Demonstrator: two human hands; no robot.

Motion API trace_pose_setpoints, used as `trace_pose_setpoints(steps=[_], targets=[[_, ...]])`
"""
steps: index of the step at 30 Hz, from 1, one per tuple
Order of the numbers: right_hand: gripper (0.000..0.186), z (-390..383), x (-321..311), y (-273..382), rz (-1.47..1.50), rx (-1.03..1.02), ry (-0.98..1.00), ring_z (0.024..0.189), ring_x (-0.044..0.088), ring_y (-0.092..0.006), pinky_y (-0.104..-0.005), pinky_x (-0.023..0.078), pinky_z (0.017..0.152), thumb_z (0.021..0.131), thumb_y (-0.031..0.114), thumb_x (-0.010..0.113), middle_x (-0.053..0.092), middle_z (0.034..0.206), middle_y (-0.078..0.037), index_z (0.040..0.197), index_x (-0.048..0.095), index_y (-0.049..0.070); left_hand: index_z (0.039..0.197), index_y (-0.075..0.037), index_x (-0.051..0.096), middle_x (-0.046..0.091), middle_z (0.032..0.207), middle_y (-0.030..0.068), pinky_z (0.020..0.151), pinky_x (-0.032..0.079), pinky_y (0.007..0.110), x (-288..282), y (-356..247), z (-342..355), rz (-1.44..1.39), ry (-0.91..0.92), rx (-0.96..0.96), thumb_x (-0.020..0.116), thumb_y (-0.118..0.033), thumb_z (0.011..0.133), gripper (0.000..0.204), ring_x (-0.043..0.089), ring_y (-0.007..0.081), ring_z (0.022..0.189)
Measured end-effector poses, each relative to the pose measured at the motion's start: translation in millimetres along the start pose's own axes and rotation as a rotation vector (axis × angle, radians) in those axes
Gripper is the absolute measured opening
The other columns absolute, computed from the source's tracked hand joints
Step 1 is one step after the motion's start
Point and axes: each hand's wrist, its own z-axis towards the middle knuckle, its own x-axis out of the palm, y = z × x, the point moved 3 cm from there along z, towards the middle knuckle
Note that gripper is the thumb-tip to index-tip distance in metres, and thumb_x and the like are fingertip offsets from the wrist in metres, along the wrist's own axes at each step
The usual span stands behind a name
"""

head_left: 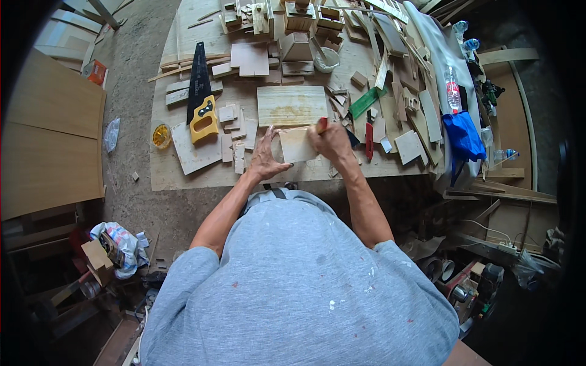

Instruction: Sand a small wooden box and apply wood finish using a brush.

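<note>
A small pale wooden board (294, 146) lies near the front middle of the workbench (223, 180). My left hand (267, 155) grips its left side, fingers at the upper edge and thumb by the lower corner. My right hand (331, 141) is closed on a red-tipped tool (321, 124) at the board's upper right corner; the rest of that tool is hidden. Just behind lies a larger stained plank (291, 105). To the right are a red-handled tool (370, 137) and a green strip (366, 100).
A yellow-handled handsaw (202, 125), a tub of yellow bits (161, 136) and many wood offcuts (249, 58) cover the bench. At its right are a blue bag (464, 134) and bottles (452, 88). Cabinets (52, 134) stand left, with bagged items (125, 247) on the floor.
</note>
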Motion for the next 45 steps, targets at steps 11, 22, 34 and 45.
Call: trace_pose_setpoints(steps=[11, 22, 34, 45], targets=[[0.036, -5.4, 26.9, 24.0, 0.334, -0.079, 0.168, 0.053, 0.062, -0.0207, -0.0376, 0.051, 0.055, 0.089, 0.032, 0.066, 0.065, 0.061, -0.013, 0.073, 0.066, 0.0, 0.154, 0.0, 0.025, 0.023, 0.161, 0.0217, 0.123, 0.025, 0.043, 2.2, -0.4, 1.7, 0.156, -0.003, 0.029, 0.089, -0.042, 0.061, 0.12, 0.027, 0.0365, 0.148], [0.031, 5.9, 22.4, 20.3, 0.106, -0.115, 0.074, 0.054, 0.065, -0.0267, -0.0393, 0.05, 0.054, 0.089, 0.023, 0.064, 0.063, 0.061, -0.019, 0.073, 0.064, -0.003, 0.153, 0.001, 0.025, 0.02, 0.162, 0.0222, 0.123, 0.025, 0.042, -1.5, -0.5, -1.6, 0.014, 0.021, -0.014, 0.091, -0.037, 0.061, 0.12, 0.025, 0.0368, 0.148], [0.028, -13.4, -3.1, -18.4, 0.037, 0.058, -0.125, 0.064, 0.071, -0.031, -0.0433, 0.057, 0.062, 0.088, 0.027, 0.065, 0.067, 0.067, -0.02, 0.078, 0.07, 0.001, 0.155, 0.002, 0.017, 0.035, 0.155, 0.0224, 0.12, 0.03, 0.042, 1.1, 1.8, 2.3, 0.073, -0.059, 0.065, 0.093, -0.033, 0.059, 0.128, 0.035, 0.0365, 0.142], [0.03, -33.6, 39.1, 50.9, 0.102, -0.166, -0.03, 0.064, 0.068, -0.0345, -0.0442, 0.054, 0.061, 0.089, 0.025, 0.066, 0.065, 0.067, -0.022, 0.074, 0.061, -0.001, 0.156, 0.005, 0.008, 0.04, 0.151, 0.0251, 0.119, 0.032, 0.041, 7.4, 13.7, 11.5, -0.007, -0.044, 0.153, 0.091, -0.03, 0.06, 0.131, 0.04, 0.0366, 0.14]])
